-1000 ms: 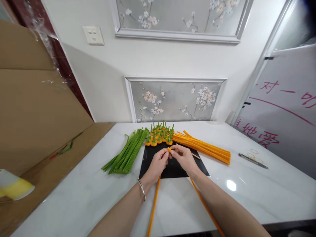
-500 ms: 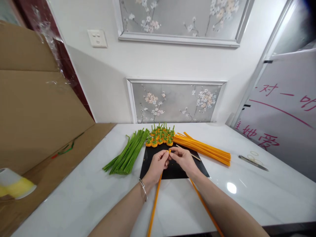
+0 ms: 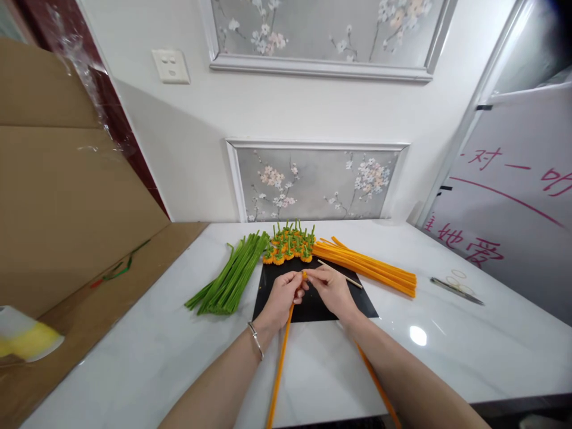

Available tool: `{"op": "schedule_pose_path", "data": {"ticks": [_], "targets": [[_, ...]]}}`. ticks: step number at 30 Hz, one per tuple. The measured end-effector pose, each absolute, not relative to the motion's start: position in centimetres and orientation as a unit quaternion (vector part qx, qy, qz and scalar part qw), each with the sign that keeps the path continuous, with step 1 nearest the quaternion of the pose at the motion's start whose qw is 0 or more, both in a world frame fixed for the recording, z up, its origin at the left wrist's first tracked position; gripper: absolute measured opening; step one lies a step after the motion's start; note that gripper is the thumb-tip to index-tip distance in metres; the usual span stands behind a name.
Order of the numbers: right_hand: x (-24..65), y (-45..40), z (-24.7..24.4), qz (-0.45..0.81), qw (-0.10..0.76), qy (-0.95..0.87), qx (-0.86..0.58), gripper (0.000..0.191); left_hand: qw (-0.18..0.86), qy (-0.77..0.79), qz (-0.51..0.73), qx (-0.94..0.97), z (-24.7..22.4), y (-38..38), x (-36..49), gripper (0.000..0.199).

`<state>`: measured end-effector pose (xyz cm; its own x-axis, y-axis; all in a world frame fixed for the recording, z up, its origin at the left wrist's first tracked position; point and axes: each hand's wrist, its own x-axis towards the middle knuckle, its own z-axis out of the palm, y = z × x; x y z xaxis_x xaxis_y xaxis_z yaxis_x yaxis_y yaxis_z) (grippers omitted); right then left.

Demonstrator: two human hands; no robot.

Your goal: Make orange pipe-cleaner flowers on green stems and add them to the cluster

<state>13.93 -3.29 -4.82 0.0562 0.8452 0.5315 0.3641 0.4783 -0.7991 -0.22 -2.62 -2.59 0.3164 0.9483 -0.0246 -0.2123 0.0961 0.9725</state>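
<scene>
Orange pipe cleaners (image 3: 281,369) are pinched between my two hands, with a small bent or twisted bit showing at the fingertips. My left hand (image 3: 286,295), with a bracelet at its wrist, is closed on them; one long end runs down from it toward the front edge. Closed fingers of my right hand (image 3: 328,289) grip the same orange bit from the other side. Another orange length passes beneath my right forearm. Both hands are above a black mat (image 3: 315,310). Just behind them stand several small orange pieces with green stems (image 3: 290,244), looking like little pumpkins.
To the left lies a bundle of green pipe cleaners (image 3: 230,283), to the right a bundle of orange ones (image 3: 370,271). A thin stick (image 3: 342,274) rests across the mat. Scissors (image 3: 456,291) and rubber bands (image 3: 458,274) are farther right. Cardboard (image 3: 67,208) borders the left side.
My right fingers have shifted slightly at the orange bit, and the orange length under my right forearm has moved. The view has tilted a little.
</scene>
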Motion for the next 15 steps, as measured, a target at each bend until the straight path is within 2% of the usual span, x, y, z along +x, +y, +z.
{"op": "schedule_pose_path", "data": {"ticks": [5, 8, 11, 15], "targets": [[14.0, -3.8, -4.8, 0.151, 0.533, -0.692, -0.462, 0.029, 0.684, 0.368, 0.429, 0.462, -2.3, -2.5, -0.4, 0.020], [14.1, -4.2, -4.7, 0.064, 0.494, -0.733, -0.463, 0.038, 0.716, 0.360, 0.417, 0.429, -2.1, -2.3, -0.6, 0.017], [14.1, -4.5, -4.3, -0.051, 0.435, -0.767, -0.469, 0.046, 0.736, 0.350, 0.413, 0.407, -1.9, -2.1, -0.8, 0.021], [14.3, -4.8, -3.8, -0.110, 0.375, -0.777, -0.494, 0.048, 0.742, 0.334, 0.408, 0.414, -1.9, -2.0, -0.9, 0.028]]}}
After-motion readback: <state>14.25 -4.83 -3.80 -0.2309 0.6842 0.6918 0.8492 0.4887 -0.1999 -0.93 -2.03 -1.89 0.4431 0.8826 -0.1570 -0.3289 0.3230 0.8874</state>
